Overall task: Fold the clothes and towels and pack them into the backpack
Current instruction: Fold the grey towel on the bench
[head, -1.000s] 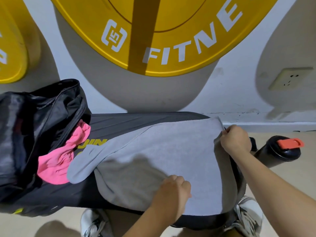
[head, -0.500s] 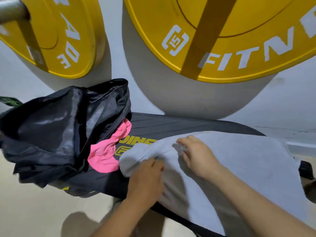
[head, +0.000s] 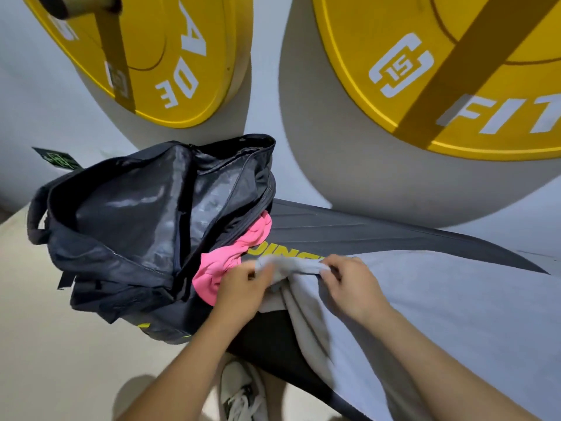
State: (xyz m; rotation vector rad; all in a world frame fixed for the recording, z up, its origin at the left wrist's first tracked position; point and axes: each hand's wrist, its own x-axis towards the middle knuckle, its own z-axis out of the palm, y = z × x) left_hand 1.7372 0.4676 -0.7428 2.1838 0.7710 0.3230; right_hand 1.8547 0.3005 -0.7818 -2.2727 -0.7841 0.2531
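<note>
On the black padded worktop (head: pixel 349 235), the soft grey towel (head: pixel 455 314) lies spread out toward 3 o'clock. The left hand (head: pixel 243 287) and right hand (head: pixel 349 287) are close together, and both pinch its bunched end. It looks light and floppy, so it will sag; holding two corners should work best. The open black backpack (head: pixel 136 238) sits at 9 o'clock, with a crumpled pink cloth (head: pixel 230 262) at its mouth.
</note>
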